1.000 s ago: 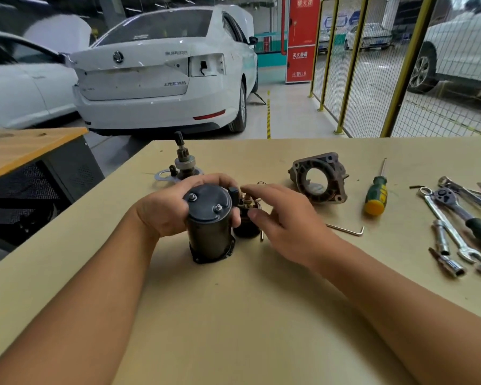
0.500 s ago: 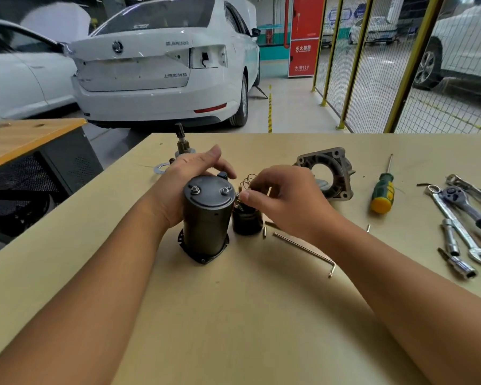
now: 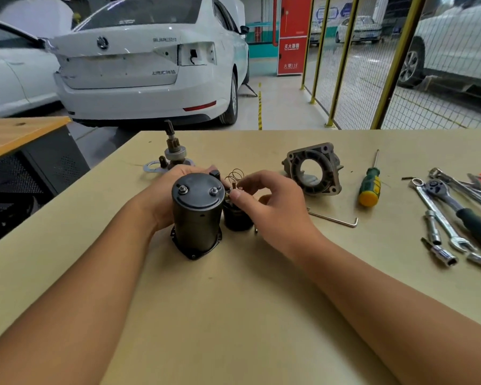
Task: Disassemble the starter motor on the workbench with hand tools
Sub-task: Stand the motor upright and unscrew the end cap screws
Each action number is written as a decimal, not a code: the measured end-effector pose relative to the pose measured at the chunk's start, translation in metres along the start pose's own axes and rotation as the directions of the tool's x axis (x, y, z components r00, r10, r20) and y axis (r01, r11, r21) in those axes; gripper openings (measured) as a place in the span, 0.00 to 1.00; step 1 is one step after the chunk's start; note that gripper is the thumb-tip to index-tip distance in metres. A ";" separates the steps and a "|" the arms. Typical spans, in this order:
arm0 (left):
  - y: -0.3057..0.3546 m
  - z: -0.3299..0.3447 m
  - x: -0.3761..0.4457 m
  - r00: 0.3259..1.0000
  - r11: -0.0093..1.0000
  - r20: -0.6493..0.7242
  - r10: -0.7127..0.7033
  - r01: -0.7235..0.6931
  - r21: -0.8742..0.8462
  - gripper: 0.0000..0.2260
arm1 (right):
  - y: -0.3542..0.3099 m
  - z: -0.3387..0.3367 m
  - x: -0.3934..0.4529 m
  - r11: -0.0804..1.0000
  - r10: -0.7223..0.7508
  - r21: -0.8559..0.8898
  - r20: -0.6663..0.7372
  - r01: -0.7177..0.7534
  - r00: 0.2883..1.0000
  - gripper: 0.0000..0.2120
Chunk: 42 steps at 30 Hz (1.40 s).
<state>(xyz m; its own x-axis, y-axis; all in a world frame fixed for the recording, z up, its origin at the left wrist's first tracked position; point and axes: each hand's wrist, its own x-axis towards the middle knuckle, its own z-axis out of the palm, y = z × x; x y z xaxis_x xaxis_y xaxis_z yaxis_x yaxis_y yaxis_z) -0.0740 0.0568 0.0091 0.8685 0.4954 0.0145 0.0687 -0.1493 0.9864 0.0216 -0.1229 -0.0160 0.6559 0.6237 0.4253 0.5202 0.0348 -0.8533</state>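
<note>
The black cylindrical starter motor body (image 3: 196,215) stands upright on the workbench (image 3: 233,315), two nuts on its top cap. My left hand (image 3: 161,195) wraps around its far left side. Beside it on the right stands the smaller black solenoid (image 3: 236,218). My right hand (image 3: 272,204) pinches a small part at the solenoid's top, just below a thin coil spring (image 3: 235,176). The grey end housing (image 3: 314,169) lies apart at the back right. The pinion gear shaft (image 3: 172,151) stands behind my left hand.
A hex key (image 3: 336,219) lies right of my right hand. A green and yellow screwdriver (image 3: 370,187) lies beyond it. A ratchet (image 3: 456,207), wrenches and sockets (image 3: 442,254) lie at the right edge. Behind the bench stand a white car (image 3: 150,65) and a yellow fence (image 3: 395,62).
My right hand has let the hex key drop to the bench and moved to the solenoid's top. My left hand has kept its hold on the motor body.
</note>
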 end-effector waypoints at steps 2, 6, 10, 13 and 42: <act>0.004 0.002 -0.003 0.994 0.993 0.066 -0.092 0.097 -0.065 0.24 | -0.002 0.000 -0.002 1.000 -0.011 -0.024 -0.018 0.011 1.000 0.04; 0.011 -0.016 -0.012 0.945 0.986 0.322 0.061 -0.007 -0.166 0.43 | -0.002 -0.003 -0.003 0.998 0.002 -0.060 -0.026 -0.004 1.000 0.03; 0.017 -0.016 -0.017 0.866 0.990 0.487 0.116 -0.140 0.014 0.40 | -0.008 -0.014 -0.003 0.988 -0.051 -0.148 -0.039 0.045 0.998 0.07; 0.019 -0.010 -0.016 0.874 0.987 0.464 0.144 -0.163 0.001 0.35 | -0.014 -0.063 0.012 0.962 -0.154 -0.262 -0.312 0.070 0.938 0.06; 0.010 -0.009 -0.012 0.877 0.983 0.452 0.163 -0.104 -0.152 0.32 | 0.044 -0.227 0.025 0.404 0.388 -0.662 -0.501 -0.632 0.773 0.08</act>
<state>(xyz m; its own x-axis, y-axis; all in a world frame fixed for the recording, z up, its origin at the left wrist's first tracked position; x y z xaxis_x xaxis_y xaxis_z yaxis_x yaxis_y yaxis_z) -0.0884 0.0574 0.0205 0.9948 0.0239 0.0991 -0.0972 -0.0687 0.9929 0.1847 -0.2829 0.0252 0.9833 0.1046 0.1487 0.1579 -0.8967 -0.4135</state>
